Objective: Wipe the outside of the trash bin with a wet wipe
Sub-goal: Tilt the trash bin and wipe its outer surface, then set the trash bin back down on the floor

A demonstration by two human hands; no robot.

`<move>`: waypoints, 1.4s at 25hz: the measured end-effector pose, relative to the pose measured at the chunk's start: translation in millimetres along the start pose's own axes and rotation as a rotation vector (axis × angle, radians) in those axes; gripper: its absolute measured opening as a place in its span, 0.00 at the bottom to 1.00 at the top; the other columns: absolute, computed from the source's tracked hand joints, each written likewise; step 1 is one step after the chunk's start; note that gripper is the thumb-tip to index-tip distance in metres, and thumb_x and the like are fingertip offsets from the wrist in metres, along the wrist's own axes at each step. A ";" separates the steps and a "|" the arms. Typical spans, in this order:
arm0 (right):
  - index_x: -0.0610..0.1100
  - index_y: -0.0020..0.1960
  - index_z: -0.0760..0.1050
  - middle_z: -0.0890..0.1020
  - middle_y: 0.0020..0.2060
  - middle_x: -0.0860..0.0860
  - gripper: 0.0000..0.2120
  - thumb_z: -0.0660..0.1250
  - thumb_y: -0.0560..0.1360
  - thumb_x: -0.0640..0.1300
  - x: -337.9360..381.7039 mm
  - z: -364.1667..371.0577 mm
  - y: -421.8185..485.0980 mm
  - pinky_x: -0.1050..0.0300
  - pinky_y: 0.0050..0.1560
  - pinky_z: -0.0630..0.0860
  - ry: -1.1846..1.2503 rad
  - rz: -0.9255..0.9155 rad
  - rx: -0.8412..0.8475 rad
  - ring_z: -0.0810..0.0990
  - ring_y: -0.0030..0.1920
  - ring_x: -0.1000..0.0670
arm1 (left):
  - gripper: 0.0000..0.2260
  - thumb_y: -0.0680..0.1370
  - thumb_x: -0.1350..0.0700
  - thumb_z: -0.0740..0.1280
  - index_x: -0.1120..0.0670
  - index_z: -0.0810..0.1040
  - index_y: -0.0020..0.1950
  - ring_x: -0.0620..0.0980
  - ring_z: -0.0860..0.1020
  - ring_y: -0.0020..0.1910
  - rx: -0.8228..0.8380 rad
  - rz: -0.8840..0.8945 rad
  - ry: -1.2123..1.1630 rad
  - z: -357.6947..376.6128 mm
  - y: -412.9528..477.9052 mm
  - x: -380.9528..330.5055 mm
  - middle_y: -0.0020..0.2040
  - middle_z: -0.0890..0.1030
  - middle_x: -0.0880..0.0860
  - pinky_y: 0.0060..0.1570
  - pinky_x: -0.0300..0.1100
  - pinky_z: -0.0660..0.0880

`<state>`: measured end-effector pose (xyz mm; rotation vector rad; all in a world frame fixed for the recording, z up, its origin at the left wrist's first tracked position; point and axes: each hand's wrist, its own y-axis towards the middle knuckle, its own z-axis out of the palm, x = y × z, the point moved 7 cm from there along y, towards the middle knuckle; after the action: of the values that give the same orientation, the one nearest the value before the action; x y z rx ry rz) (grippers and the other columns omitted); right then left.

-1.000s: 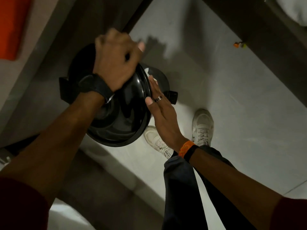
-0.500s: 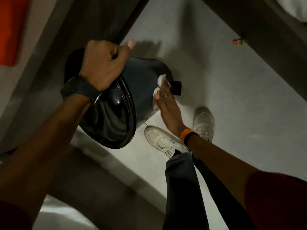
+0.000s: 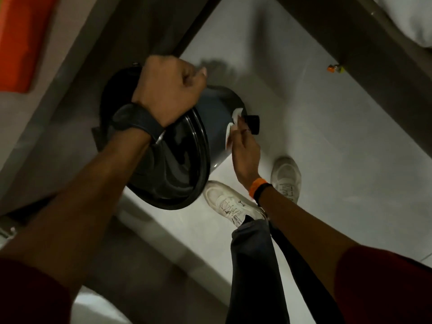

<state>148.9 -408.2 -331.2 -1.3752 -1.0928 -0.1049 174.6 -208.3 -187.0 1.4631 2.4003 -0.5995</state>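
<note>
A round dark trash bin (image 3: 216, 127) with a glossy black lid (image 3: 184, 169) is tipped toward me on the pale floor. My left hand (image 3: 167, 88) is clenched on the lid's far rim, holding the bin tilted. My right hand (image 3: 245, 148) presses a white wet wipe (image 3: 230, 130) flat against the bin's right side wall, low down beside the black foot pedal (image 3: 252, 123). Most of the wipe is hidden under my fingers.
My two white shoes (image 3: 231, 203) stand on the floor just right of and below the bin. A dark wall or cabinet edge (image 3: 163, 24) runs behind the bin. A dark bed frame (image 3: 374, 54) crosses the upper right, with a small orange object (image 3: 333, 68) under it.
The bin has tipped further, exposing its side wall. My right hand with the wipe slid down the side toward the pedal. My left hand stayed clenched on the rim.
</note>
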 end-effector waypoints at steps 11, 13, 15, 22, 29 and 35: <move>0.41 0.60 0.83 0.85 0.58 0.37 0.11 0.70 0.79 0.39 -9.0 -110.6 61.4 0.42 0.61 0.82 -0.144 0.199 -0.135 0.85 0.54 0.39 | 0.10 0.77 0.61 0.61 0.53 0.70 0.36 0.57 0.80 0.48 0.679 0.480 0.578 135.0 -34.1 -111.1 0.46 0.83 0.55 0.67 0.55 0.65; 0.43 0.60 0.82 0.84 0.61 0.39 0.11 0.69 0.79 0.42 7.0 -118.2 69.9 0.41 0.66 0.80 -0.202 0.153 -0.156 0.83 0.59 0.40 | 0.08 0.77 0.63 0.61 0.54 0.74 0.40 0.56 0.80 0.46 0.651 0.504 0.599 137.7 -36.9 -108.4 0.45 0.84 0.55 0.67 0.54 0.65; 0.43 0.62 0.82 0.84 0.60 0.43 0.12 0.66 0.80 0.41 31.1 -120.5 68.6 0.40 0.68 0.79 -0.197 0.074 -0.163 0.82 0.63 0.40 | 0.07 0.77 0.62 0.60 0.56 0.78 0.45 0.56 0.80 0.47 0.598 0.483 0.596 133.1 -36.2 -105.9 0.45 0.84 0.55 0.67 0.52 0.64; 0.47 0.53 0.81 0.82 0.45 0.55 0.04 0.69 0.80 0.42 112.2 -112.5 9.0 0.54 0.52 0.81 -0.161 -0.106 -0.014 0.82 0.48 0.53 | 0.09 0.77 0.50 0.59 0.51 0.75 0.51 0.53 0.75 0.52 -0.121 -0.016 0.101 45.0 -112.5 -78.2 0.49 0.79 0.51 0.57 0.51 0.67; 0.38 0.59 0.81 0.84 0.52 0.38 0.13 0.68 0.82 0.47 151.1 -134.4 -82.1 0.45 0.58 0.80 -0.460 -0.218 -0.166 0.81 0.50 0.44 | 0.17 0.76 0.45 0.57 0.50 0.73 0.60 0.53 0.75 0.51 -0.260 -0.858 -0.080 -1.4 -291.3 -1.0 0.53 0.79 0.51 0.50 0.49 0.68; 0.36 0.62 0.80 0.84 0.57 0.35 0.14 0.69 0.81 0.44 138.0 -133.5 -116.6 0.43 0.63 0.80 -0.578 -0.164 -0.162 0.83 0.58 0.37 | 0.22 0.74 0.48 0.63 0.49 0.67 0.67 0.54 0.73 0.56 -0.206 -0.935 -0.215 6.0 -325.2 4.2 0.60 0.76 0.50 0.53 0.52 0.69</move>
<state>223.1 -476.6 -130.5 -1.5009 -1.7100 0.0957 -116.8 -339.8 -126.5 0.1103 2.7517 -0.6070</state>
